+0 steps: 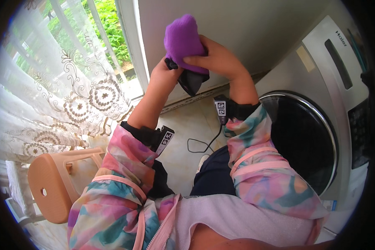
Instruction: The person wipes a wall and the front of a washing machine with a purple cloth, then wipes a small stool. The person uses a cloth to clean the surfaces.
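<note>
Both of my hands are raised together in front of the wall, at the top centre of the view. My right hand (217,57) grips a purple knitted fabric piece (182,40), sock-like in shape, with the thumb lying across its front. Close against it, my left hand (166,73) is closed around the lower left part, where black fabric (192,82) bunches and hangs below the purple. Whether the black and purple fabrics are joined cannot be told. The left fingertips are hidden behind the fabric.
A silver front-loading Haier washing machine (284,72) stands on the right, its round door (303,140) shut. On the left are an orange plastic stool (48,187) and a sheer embroidered curtain (81,84) before a window. A thin black cable (197,152) hangs from my right wrist device (220,109).
</note>
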Available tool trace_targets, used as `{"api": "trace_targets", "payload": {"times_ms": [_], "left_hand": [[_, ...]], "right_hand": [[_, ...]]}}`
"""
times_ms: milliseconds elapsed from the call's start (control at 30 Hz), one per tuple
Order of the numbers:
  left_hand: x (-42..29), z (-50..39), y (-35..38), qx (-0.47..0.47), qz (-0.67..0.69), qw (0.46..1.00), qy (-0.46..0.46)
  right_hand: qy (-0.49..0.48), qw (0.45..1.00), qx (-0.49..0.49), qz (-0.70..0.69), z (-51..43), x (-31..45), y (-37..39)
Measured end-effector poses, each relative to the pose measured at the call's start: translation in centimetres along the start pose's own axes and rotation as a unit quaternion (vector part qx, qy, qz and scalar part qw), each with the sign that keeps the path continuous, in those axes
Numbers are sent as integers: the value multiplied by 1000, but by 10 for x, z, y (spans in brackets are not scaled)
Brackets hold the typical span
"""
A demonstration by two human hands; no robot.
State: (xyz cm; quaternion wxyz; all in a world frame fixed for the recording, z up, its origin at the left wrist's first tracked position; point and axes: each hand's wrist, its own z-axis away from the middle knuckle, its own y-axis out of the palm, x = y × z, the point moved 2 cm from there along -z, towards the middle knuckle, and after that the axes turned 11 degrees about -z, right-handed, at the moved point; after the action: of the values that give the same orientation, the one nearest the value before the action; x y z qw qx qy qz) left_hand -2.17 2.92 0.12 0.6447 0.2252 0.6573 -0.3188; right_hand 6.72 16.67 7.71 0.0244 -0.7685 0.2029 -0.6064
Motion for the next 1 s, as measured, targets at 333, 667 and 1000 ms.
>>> {"api": "trace_targets", "payload": {"times_ms": [333, 667, 1000], "left_hand": [[1, 4, -14, -196, -18, 978, 65], [-4, 8, -18, -176, 18, 982, 61], [-4, 8, -16, -146, 16, 988, 53]], "right_hand": [[-185, 906, -259, 280, -19, -56, -1], [-216, 882, -305, 287, -7, -95, -69], [-121, 818, -545, 142, 4, -149, -125]]}}
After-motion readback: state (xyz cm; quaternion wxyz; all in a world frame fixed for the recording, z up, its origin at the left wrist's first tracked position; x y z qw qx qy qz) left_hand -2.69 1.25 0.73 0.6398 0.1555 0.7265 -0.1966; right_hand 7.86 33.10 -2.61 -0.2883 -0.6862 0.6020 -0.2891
